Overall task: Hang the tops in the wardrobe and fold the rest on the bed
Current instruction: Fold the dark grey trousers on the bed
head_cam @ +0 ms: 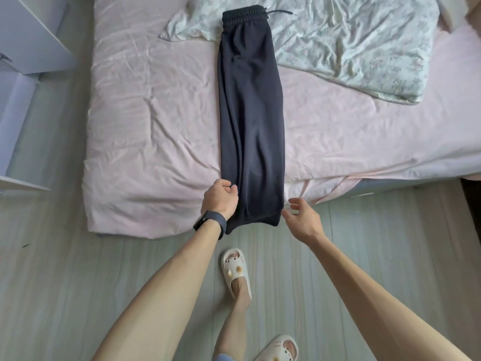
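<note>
dark wristband (pixel 212 222), cream slippers (pixel 235 268)

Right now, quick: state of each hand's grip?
Left hand: fingers curled at the left edge of the dark trousers; cannot tell whether it holds them.
Right hand: open, fingers spread beside the trousers, holding nothing.

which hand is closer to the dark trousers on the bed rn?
Left. The left hand pinches the trousers at their left edge near the hem. The right hand hovers open just off the right hem corner, not gripping.
</note>
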A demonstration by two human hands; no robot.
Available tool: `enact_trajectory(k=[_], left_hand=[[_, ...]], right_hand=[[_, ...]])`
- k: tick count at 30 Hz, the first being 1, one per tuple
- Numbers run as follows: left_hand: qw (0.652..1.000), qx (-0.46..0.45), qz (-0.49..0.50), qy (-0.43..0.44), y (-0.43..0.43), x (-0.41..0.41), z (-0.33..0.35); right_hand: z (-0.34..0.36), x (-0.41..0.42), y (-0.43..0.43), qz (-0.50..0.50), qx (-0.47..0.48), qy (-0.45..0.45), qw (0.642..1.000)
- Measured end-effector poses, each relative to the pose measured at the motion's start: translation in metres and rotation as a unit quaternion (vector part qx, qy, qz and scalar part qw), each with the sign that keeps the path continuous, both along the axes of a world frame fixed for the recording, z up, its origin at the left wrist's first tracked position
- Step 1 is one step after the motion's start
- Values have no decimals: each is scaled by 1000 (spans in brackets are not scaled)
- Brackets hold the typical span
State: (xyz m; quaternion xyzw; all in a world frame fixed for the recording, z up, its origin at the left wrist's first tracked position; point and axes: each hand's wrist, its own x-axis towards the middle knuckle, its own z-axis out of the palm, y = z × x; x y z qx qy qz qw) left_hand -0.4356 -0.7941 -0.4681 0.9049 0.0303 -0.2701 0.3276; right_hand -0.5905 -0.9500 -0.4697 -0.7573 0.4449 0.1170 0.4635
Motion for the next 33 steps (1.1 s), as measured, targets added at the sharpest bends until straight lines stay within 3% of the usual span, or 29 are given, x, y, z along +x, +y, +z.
enact_trajectory(k=[5,11,13,16,18,23,28,33], left_hand=[[987,119,-93,-49,-38,48,-25],[977,136,-146,-75,-49,58,-37],[985,95,-128,-60,-45,61,-36],[1000,18,-4,-9,-25,64,-33],[999,30,28,1,-7,66,-35],[998,64,1,25,-6,80,-41],[995,91,4,-37,-33,86,-36],[979,183,-82,-39,-31,102,-38]], right_hand=[[-20,69,-31,3,-54,15,998],[-30,109,-57,14,-92,91,991],[-31,115,-64,29,-104,109,988],[-31,116,-66,26,-120,123,985],[-31,114,-62,17,-132,131,983],[-34,117,-52,18,-118,118,986],[-32,126,-50,-10,-146,57,988],[-25,140,-63,5,-162,128,978]])
